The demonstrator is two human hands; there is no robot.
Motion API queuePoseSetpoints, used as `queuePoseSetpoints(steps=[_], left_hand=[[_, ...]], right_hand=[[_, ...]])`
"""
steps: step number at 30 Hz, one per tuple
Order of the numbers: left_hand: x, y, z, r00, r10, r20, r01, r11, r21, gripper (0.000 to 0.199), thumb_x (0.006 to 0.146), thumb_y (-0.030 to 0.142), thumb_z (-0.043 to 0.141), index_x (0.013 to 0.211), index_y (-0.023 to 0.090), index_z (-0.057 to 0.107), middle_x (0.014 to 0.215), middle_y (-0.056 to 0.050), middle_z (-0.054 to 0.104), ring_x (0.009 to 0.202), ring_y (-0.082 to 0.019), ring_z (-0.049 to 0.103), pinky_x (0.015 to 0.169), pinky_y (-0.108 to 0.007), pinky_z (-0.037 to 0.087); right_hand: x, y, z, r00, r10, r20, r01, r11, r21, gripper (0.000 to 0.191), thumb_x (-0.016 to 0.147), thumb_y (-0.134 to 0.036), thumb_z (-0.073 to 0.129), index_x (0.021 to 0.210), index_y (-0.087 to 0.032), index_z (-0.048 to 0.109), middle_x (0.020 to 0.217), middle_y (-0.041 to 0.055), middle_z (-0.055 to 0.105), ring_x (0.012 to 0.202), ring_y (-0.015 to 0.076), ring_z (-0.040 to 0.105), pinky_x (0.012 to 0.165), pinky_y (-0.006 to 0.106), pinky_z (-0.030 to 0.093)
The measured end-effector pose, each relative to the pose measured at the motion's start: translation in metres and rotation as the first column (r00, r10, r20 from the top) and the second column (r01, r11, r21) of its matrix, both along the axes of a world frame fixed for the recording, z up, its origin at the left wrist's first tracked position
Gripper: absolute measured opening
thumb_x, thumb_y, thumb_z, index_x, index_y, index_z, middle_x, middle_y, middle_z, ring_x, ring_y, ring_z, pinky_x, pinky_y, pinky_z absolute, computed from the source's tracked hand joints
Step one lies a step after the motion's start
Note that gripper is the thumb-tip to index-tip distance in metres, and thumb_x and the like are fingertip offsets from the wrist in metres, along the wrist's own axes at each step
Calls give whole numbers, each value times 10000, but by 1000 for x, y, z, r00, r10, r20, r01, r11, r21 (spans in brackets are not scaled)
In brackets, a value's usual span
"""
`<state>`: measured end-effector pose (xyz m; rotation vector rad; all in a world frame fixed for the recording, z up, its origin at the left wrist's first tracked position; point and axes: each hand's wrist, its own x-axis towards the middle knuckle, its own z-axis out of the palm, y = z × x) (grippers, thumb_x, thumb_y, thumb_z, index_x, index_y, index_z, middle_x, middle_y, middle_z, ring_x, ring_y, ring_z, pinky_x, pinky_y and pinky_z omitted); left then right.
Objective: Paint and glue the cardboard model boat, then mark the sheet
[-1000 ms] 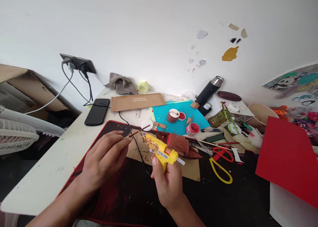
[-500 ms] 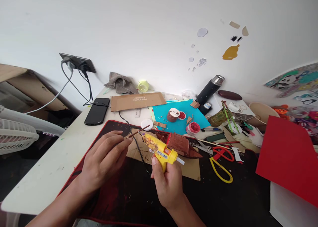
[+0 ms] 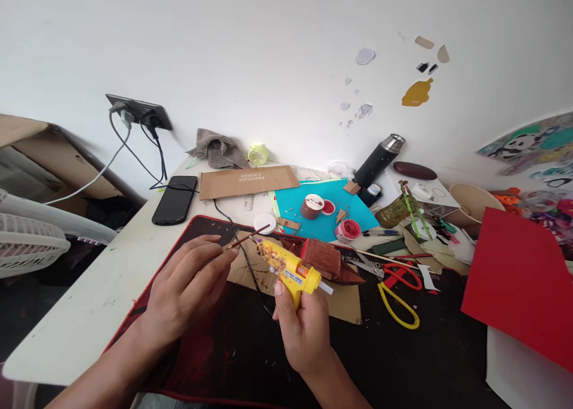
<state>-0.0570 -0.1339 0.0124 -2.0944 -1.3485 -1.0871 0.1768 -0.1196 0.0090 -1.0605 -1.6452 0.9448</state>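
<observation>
Between the fingertips of my left hand (image 3: 190,286) is a thin brown stick (image 3: 250,236), slanting up to the right. My right hand (image 3: 302,328) grips a yellow glue gun (image 3: 286,268) by its handle, its nozzle close to the stick; whether they touch I cannot tell. A clear glue stick juts from the back of the gun. Behind the gun, a reddish-brown painted model (image 3: 324,258) with a pointed end rests on a piece of cardboard (image 3: 347,306) over the dark mat (image 3: 215,361).
Scissors (image 3: 398,301) with red and yellow handles lie right of the model. Paint jars (image 3: 348,231) stand near a blue sheet (image 3: 290,201). A black flask (image 3: 378,160) leans by the wall. A phone (image 3: 175,201) and a cardboard strip (image 3: 248,182) are at the back left.
</observation>
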Motion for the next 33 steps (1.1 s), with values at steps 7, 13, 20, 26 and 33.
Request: queuePoseSetpoints(steps=[7,13,20,26,33], left_hand=[[0,0,1,1000,-3,-13,3,1000,7,382,915,-4,822,1239,180,737,1073,-74,749,1107,-253,782,1017,-384,667],[1,0,1,1000,6,-5,-6,1000,7,373,920,-5,823,1221,198,738,1080,-67,749,1115,-246,780,1024,-377,662],[0,0,-1,1000,-6,-9,6,1000,9,357,938,-3,808,1237,179,740,1089,-77,738,1140,-255,770,1030,-386,662],[1,0,0,1000,-13,0,13,1000,21,309,940,3,816,1207,141,748,1080,-85,731,1130,-258,759,1019,-388,665],[1,0,0,1000,-11,0,11,1000,25,300,944,1,814,1197,147,747,1077,-81,728,1132,-252,755,1018,-389,667]], right_hand=[[0,0,2,999,3,34,-3,1000,10,451,1115,-402,594,688,-268,537,554,6,580,536,184,578,572,338,435],[1,0,4,999,2,47,-3,1000,14,462,1110,-382,595,667,-271,527,553,3,574,530,181,577,571,336,429],[0,1,4,997,-11,74,5,996,84,437,1108,-336,589,683,-268,516,541,-14,571,499,165,581,537,303,437],[-1,1,4,995,-42,89,29,990,140,447,1094,-292,583,652,-264,521,528,-20,568,483,156,589,514,285,434],[0,3,8,995,-45,85,33,989,142,455,1096,-300,582,645,-266,528,534,-21,577,501,157,607,527,278,447]])
